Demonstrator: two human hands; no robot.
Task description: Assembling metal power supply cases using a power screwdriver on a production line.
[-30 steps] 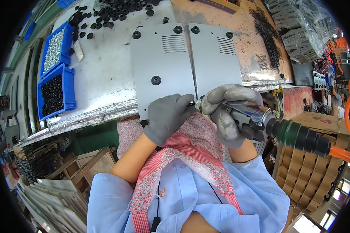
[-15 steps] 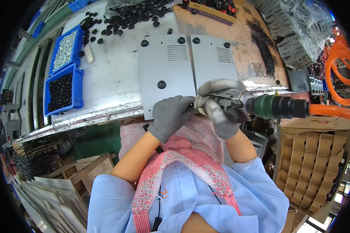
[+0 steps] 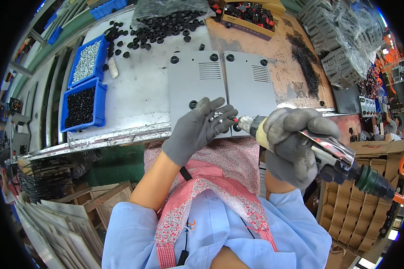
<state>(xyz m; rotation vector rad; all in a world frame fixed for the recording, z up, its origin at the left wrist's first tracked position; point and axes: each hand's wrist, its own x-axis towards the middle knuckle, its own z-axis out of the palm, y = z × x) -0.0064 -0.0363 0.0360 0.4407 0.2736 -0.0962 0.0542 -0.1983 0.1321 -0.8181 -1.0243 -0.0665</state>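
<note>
Grey-gloved left hand (image 3: pixel 197 130) lies palm up at the table (image 3: pixel 139 103) edge, fingers loosely apart, w/ a few small silver screws (image 3: pixel 216 116) cupped in it. Right hand (image 3: pixel 296 145), also gloved, is clamped round a powered driver (image 3: pixel 327 154); its red-tipped bit (image 3: pixel 233 119) points left into the open palm, touching or just short of the screws — can't tell which.

Just beyond both hands sit two grey metal panels (image 3: pixel 199 87), side by side & flat. Black rubber feet (image 3: pixel 193 104) already sit on several corners and near the left hand's fingertips; whether each is screwed down isn't visible. Judging by that, feet look placed, fastening is under way, w/ screws still in hand to go in.

Further out past the left hand: two blue bins, one of silver screws (image 3: pixel 87 56), one of black parts (image 3: pixel 81 106). Loose black feet (image 3: pixel 166 24) are heaped far beyond the panels. Cardboard boxes (image 3: pixel 359 215) stand below the right hand, by the driver's green hose fitting (image 3: pixel 372 183).
</note>
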